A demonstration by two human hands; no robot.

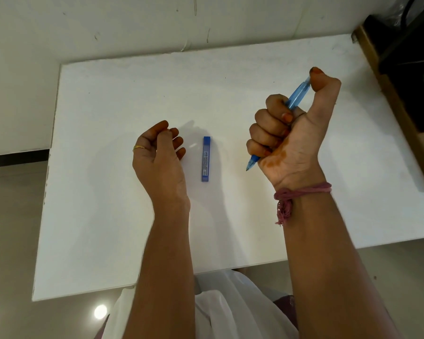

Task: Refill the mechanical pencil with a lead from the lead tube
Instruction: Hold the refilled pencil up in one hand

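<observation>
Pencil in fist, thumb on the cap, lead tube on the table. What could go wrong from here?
1. The right hand grips the pencil in a full fist with the thumb on its top end; that grip may be too coarse for feeding a thin lead.
2. The left hand has its fingers curled and is not touching the lead tube, which lies loose on the table and could slide when grabbed.
</observation>
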